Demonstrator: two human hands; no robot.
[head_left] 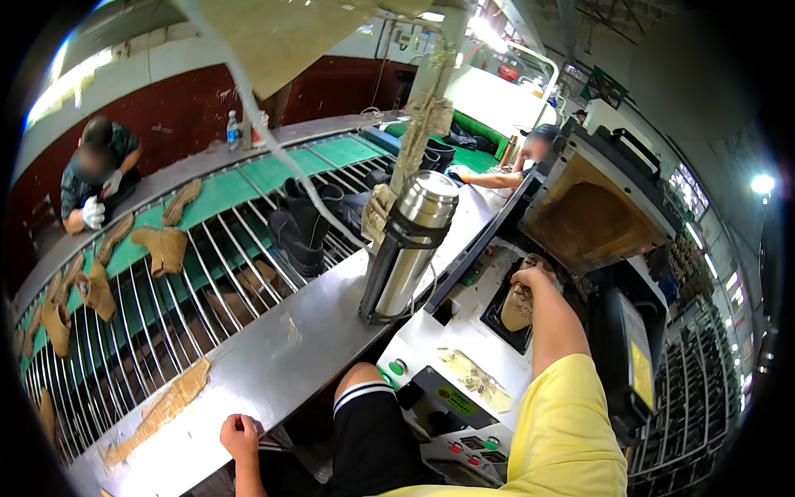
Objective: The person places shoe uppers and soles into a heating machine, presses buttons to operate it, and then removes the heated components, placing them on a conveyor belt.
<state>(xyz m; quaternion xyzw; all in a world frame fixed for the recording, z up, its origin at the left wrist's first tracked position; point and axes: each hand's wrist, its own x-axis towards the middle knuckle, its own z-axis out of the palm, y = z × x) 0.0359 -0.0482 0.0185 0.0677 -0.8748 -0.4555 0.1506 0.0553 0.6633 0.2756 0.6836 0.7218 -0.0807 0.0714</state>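
My right hand [535, 272] reaches into the press machine [468, 352] and is closed over the far end of a tan shoe [517, 309]. That shoe lies on a dark pad in the machine's bed, under the raised lid [590, 211] with its brown lining. Some of my right fingers are hidden behind the hand. Beside the near edge of the metal bench [319, 348], my left hand [240, 435] hangs low with its fingers curled in, and no object shows in it.
A steel thermos [406, 257] stands in a black holder by a post [424, 108]. Beyond the bench, a roller conveyor [178, 298] carries tan boots [164, 248], soles [182, 201] and black boots [302, 224]. Two co-workers are across it and beyond the machine. Brown tape [161, 412] sticks to the bench.
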